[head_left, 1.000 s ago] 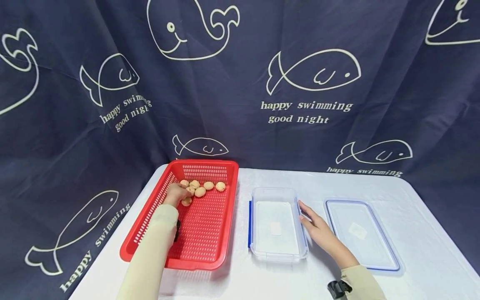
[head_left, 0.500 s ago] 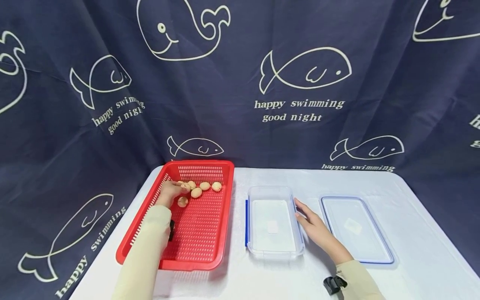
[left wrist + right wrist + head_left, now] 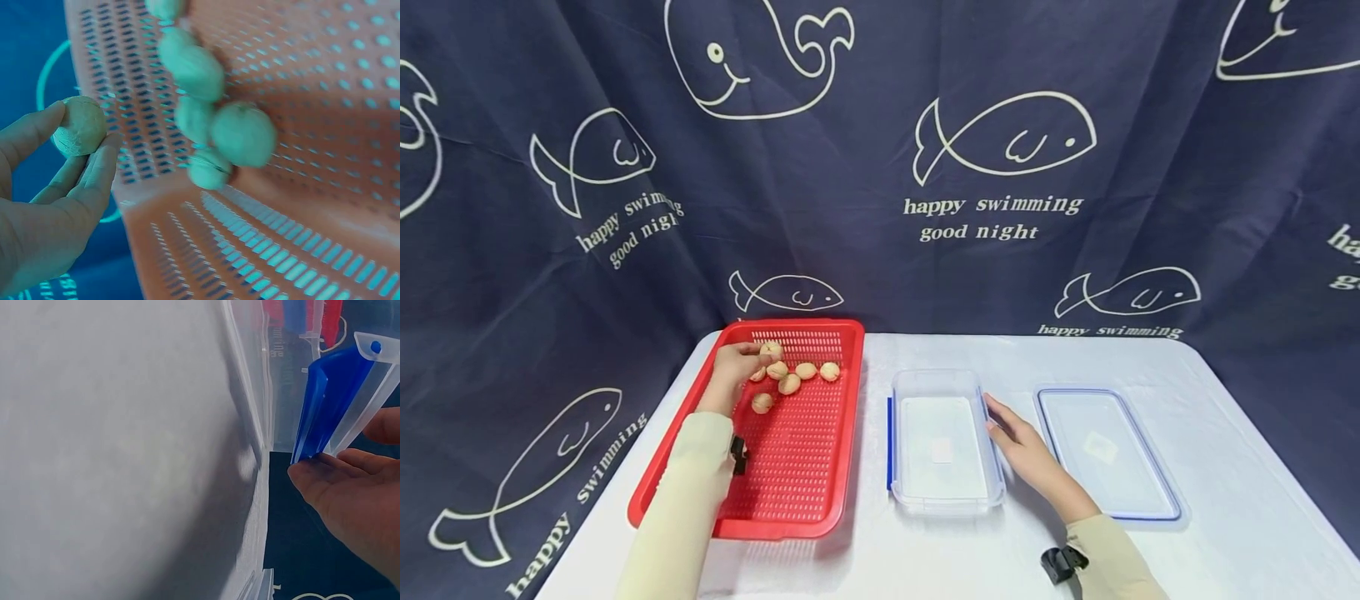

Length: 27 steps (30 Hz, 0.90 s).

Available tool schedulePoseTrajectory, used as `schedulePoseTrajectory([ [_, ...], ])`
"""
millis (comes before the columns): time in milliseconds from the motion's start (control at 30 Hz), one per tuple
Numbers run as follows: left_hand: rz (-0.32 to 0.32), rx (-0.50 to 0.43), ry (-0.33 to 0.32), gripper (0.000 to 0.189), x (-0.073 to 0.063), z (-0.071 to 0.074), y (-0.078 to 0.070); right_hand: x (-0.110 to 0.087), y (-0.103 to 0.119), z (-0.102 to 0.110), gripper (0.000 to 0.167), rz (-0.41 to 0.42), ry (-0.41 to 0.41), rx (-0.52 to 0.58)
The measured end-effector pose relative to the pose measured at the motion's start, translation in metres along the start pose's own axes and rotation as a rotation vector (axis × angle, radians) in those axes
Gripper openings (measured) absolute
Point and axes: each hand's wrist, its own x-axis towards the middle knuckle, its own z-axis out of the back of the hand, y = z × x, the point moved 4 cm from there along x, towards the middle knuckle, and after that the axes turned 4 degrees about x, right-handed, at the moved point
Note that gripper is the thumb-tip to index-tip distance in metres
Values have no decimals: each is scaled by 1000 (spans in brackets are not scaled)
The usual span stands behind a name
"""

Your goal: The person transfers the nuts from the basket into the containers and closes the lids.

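In the head view my left hand (image 3: 737, 367) is over the far left part of the red basket (image 3: 842, 467), pinching a walnut (image 3: 771, 351) between thumb and fingertips. The left wrist view shows that pale, round walnut (image 3: 82, 127) raised beside the basket wall. Several other walnuts (image 3: 789, 384) lie in the basket, most grouped toward its back. My right hand (image 3: 1028, 450) touches the right side of a clear plastic box (image 3: 947, 504), its fingers fairly straight. Up close in the right wrist view, its fingertips meet a blue latch (image 3: 328, 394) that flares out from the box.
A clear lid (image 3: 1105, 492) with a blue seal lies flat to the right of the box. Another blue latch (image 3: 890, 450) hangs along the box's left side. Everything stands on a white-covered table (image 3: 880, 567), with a dark blue fish-print curtain (image 3: 865, 167) behind.
My left hand has lifted a walnut from the group and moved up toward the basket's back wall. The head view has shifted slightly; my right hand stays at the box.
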Motion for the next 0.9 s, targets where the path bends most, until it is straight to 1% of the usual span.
schedulePoseTrajectory([
  [67, -16, -7, 2, 47, -5, 0, -7, 0, 0, 0, 48, -2, 0, -1],
  [167, -59, -28, 3, 46, -14, -1, -18, 0, 0, 0, 48, -6, 4, 5],
  [433, -147, -102, 48, 44, -44, -10, -50, 0, 0, 0, 48, -4, 2, 70],
  [567, -203, -130, 69, 43, -58, -14, -65, 0, 0, 0, 48, -7, -2, 81],
  [733, -261, -176, 96, 43, -79, -19, -83, 0, 1, -1, 47, -9, 0, 94],
  [900, -333, -258, 117, 43, -103, -28, -98, -1, 0, -1, 47, -22, 2, 102],
])
